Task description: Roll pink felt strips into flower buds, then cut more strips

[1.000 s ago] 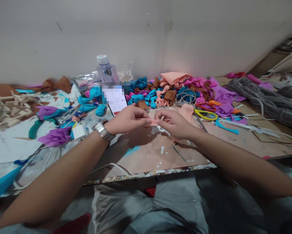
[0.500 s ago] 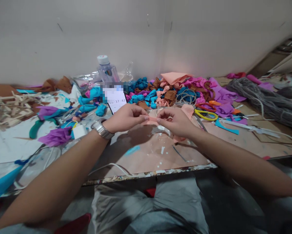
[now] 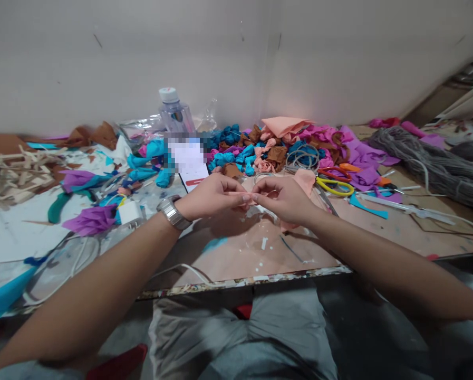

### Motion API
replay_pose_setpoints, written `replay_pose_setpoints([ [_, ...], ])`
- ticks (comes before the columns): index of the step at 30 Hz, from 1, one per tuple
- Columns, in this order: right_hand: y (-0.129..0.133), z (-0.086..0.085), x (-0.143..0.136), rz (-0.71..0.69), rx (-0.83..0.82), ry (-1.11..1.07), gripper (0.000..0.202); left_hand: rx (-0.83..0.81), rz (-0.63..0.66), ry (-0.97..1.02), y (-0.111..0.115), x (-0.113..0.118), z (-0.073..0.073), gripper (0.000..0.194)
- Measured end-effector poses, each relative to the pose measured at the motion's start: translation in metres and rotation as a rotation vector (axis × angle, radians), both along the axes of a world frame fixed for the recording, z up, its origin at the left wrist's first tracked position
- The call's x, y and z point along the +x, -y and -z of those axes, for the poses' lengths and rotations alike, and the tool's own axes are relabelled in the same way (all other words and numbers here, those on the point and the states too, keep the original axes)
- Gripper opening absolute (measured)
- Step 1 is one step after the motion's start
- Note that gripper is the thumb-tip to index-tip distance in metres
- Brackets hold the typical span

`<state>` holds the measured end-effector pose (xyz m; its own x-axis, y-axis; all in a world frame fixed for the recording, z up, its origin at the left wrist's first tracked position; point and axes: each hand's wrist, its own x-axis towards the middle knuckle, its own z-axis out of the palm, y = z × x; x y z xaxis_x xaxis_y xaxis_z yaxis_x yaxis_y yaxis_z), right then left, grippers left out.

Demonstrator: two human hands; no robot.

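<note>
Just right of the phone (image 3: pixel 192 171) and nearer the person, a small peach paper piece (image 3: pixel 236 193) is held between the two hands. The left hand (image 3: pixel 216 198) pinches it between thumb and fingers; the right hand (image 3: pixel 286 200), with thumb and forefinger pressed together, seems to grip its other end, though the fingers hide much of it. The handling of this piece appears part-way through, its final form not visible. Right of the phone and beyond the hands, a heap of crumpled paper pieces (image 3: pixel 260 153) in blue, brown, pink and peach looks already shaped. Farther back on that side, a flat peach sheet (image 3: pixel 286 125) appears unworked, as does a loose peach scrap (image 3: pixel 305 180) beside the right hand.
</note>
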<state>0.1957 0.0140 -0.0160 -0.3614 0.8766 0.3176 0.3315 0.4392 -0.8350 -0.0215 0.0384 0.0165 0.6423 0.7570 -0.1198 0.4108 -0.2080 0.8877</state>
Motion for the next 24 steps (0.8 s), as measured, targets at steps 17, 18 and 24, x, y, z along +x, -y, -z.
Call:
replay_pose_setpoints([
  [17,0.0027,-0.0021,0.0041,-0.019,0.429,0.229,0.009,-0.386,0.054,0.154,0.0004,-0.0002,-0.0028,0.033],
  [18,0.0026,-0.0022,0.0043,-0.02,0.441,0.234,0.009,-0.404,0.046,0.162,-0.0001,-0.0005,-0.002,0.031],
  [24,0.0028,-0.003,0.0042,-0.032,0.48,0.22,0.008,-0.471,0.028,0.203,-0.0016,-0.0021,0.0019,0.027],
])
